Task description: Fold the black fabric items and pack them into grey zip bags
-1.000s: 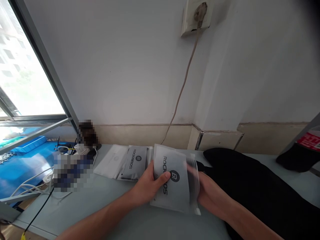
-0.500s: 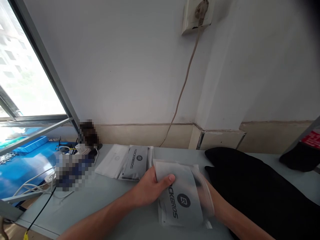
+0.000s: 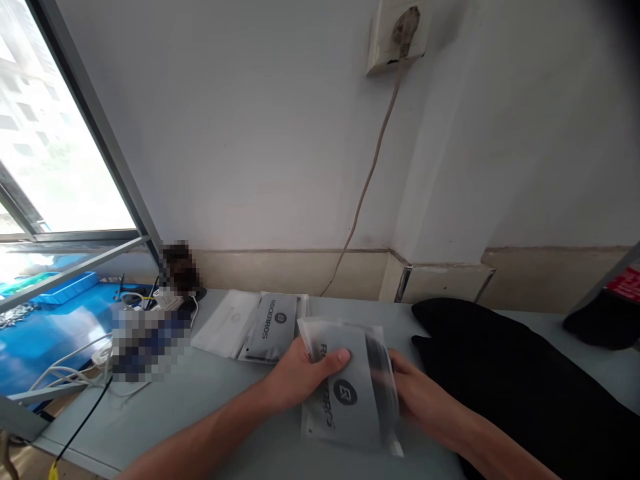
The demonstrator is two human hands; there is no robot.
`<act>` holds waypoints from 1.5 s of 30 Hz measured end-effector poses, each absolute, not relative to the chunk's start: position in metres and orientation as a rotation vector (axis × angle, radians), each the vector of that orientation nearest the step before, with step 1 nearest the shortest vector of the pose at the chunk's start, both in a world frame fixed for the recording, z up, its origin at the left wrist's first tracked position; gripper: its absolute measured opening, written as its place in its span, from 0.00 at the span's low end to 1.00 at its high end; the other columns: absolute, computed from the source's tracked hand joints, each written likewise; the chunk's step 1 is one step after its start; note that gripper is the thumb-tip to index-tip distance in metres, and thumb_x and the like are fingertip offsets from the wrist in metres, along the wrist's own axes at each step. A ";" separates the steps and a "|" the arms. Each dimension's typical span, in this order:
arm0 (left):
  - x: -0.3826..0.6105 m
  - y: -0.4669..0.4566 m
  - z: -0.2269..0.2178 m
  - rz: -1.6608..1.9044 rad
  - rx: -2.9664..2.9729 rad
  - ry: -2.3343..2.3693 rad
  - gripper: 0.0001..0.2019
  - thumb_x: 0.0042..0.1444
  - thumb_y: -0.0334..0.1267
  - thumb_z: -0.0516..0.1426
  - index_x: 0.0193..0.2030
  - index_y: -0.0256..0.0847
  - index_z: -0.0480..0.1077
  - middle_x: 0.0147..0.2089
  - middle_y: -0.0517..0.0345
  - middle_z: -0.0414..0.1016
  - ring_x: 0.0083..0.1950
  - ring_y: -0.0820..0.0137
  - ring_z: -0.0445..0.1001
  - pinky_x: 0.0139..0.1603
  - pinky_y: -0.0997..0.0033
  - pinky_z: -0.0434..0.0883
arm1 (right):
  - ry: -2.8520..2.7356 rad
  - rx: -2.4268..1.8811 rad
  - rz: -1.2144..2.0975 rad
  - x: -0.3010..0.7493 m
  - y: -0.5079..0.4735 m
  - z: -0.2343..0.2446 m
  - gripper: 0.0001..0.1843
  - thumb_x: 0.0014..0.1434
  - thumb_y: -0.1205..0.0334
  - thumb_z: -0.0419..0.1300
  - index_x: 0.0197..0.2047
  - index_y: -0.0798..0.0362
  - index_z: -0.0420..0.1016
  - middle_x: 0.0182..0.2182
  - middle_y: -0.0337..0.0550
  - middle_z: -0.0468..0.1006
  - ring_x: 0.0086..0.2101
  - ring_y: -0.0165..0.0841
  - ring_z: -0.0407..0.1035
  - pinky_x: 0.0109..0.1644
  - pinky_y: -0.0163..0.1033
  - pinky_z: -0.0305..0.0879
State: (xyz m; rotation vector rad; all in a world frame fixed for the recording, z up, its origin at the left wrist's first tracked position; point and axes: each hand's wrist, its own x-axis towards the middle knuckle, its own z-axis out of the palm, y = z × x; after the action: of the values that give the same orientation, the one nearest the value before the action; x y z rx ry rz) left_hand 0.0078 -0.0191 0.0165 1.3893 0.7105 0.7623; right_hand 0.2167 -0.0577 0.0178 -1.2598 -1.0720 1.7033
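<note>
A frosted plastic pouch [image 3: 350,393] with a dark logo and lettering is held over the grey table [image 3: 215,413], between both hands. My left hand [image 3: 300,373] grips its left edge, thumb on top across the front. My right hand [image 3: 415,397] is closed on the pouch's right side, its fingers partly hidden behind the plastic. Something dark shows through the pouch near its right edge.
More flat pouches [image 3: 267,320] lie at the back of the table beside white sheets [image 3: 225,320]. Black fabric [image 3: 500,373] covers the table's right half. Cables and a power strip [image 3: 100,353] sit at left by the window. A wall socket [image 3: 397,33] has a cord hanging down.
The pouch was lowered towards the table half a second ago, then lifted and tilted again. My right hand has come back into clear view on its right edge.
</note>
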 end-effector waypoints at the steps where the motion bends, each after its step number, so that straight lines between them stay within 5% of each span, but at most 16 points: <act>1: 0.008 -0.021 0.018 0.730 1.388 0.669 0.24 0.59 0.57 0.65 0.49 0.36 0.76 0.44 0.48 0.80 0.45 0.61 0.79 0.43 0.68 0.76 | -1.111 -1.258 1.714 0.218 -0.059 0.017 0.21 0.50 0.50 0.75 0.46 0.49 0.84 0.40 0.46 0.86 0.42 0.46 0.79 0.47 0.46 0.76; 6: 0.010 -0.023 0.019 0.727 1.402 0.591 0.24 0.58 0.54 0.67 0.53 0.38 0.75 0.48 0.47 0.79 0.50 0.60 0.78 0.47 0.67 0.76 | -1.279 -1.158 1.614 0.219 -0.059 0.015 0.21 0.50 0.47 0.75 0.43 0.50 0.86 0.33 0.45 0.85 0.38 0.46 0.80 0.37 0.42 0.76; 14: 0.010 -0.021 0.004 0.723 1.324 0.661 0.24 0.58 0.54 0.67 0.53 0.37 0.75 0.49 0.47 0.79 0.51 0.59 0.79 0.50 0.64 0.76 | -1.235 -1.101 1.649 0.216 -0.060 0.017 0.21 0.47 0.48 0.76 0.43 0.49 0.85 0.35 0.45 0.86 0.39 0.46 0.80 0.43 0.45 0.77; 21: 0.010 -0.022 0.011 0.697 1.353 0.570 0.27 0.57 0.51 0.69 0.58 0.38 0.74 0.51 0.46 0.80 0.52 0.59 0.79 0.50 0.64 0.76 | -1.085 -1.018 1.678 0.213 -0.058 0.015 0.24 0.44 0.52 0.79 0.44 0.51 0.85 0.31 0.43 0.85 0.32 0.40 0.79 0.34 0.40 0.75; 26: 0.012 -0.025 0.007 0.673 1.351 0.636 0.26 0.54 0.51 0.70 0.53 0.37 0.75 0.50 0.44 0.81 0.52 0.55 0.80 0.50 0.61 0.77 | -1.197 -1.159 1.437 0.212 -0.054 0.017 0.20 0.52 0.48 0.73 0.43 0.52 0.85 0.30 0.44 0.85 0.31 0.43 0.77 0.29 0.40 0.72; 32: 0.014 -0.031 0.005 0.721 1.345 0.680 0.23 0.58 0.52 0.67 0.51 0.35 0.78 0.51 0.42 0.82 0.52 0.54 0.81 0.53 0.57 0.78 | -1.521 -1.293 1.024 0.214 -0.052 0.012 0.16 0.55 0.48 0.70 0.38 0.52 0.84 0.34 0.46 0.84 0.36 0.48 0.77 0.37 0.44 0.73; 39: 0.009 -0.020 0.009 0.968 1.309 0.924 0.22 0.59 0.54 0.66 0.46 0.35 0.77 0.44 0.46 0.82 0.46 0.57 0.81 0.45 0.63 0.77 | -1.360 -1.151 1.212 0.212 -0.055 0.014 0.23 0.61 0.40 0.65 0.50 0.45 0.66 0.39 0.40 0.81 0.32 0.36 0.74 0.35 0.38 0.71; 42: 0.006 -0.017 0.013 1.032 1.204 0.990 0.24 0.58 0.55 0.67 0.51 0.36 0.74 0.47 0.46 0.82 0.48 0.57 0.81 0.46 0.63 0.77 | -1.505 -1.043 1.264 0.216 -0.054 0.024 0.18 0.65 0.41 0.61 0.44 0.46 0.71 0.40 0.41 0.80 0.35 0.35 0.73 0.38 0.38 0.71; 45: 0.005 -0.017 0.014 1.020 1.207 0.956 0.27 0.58 0.55 0.66 0.56 0.39 0.72 0.50 0.47 0.81 0.50 0.58 0.80 0.48 0.62 0.77 | -1.645 -0.976 1.417 0.220 -0.056 0.036 0.18 0.66 0.44 0.61 0.47 0.48 0.80 0.47 0.45 0.81 0.47 0.42 0.75 0.54 0.45 0.71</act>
State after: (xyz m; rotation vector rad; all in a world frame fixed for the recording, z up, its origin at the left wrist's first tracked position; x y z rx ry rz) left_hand 0.0049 -0.0173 0.0139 1.2072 0.9562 1.0204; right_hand 0.2205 -0.0555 0.0362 -0.9762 -1.6454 1.4172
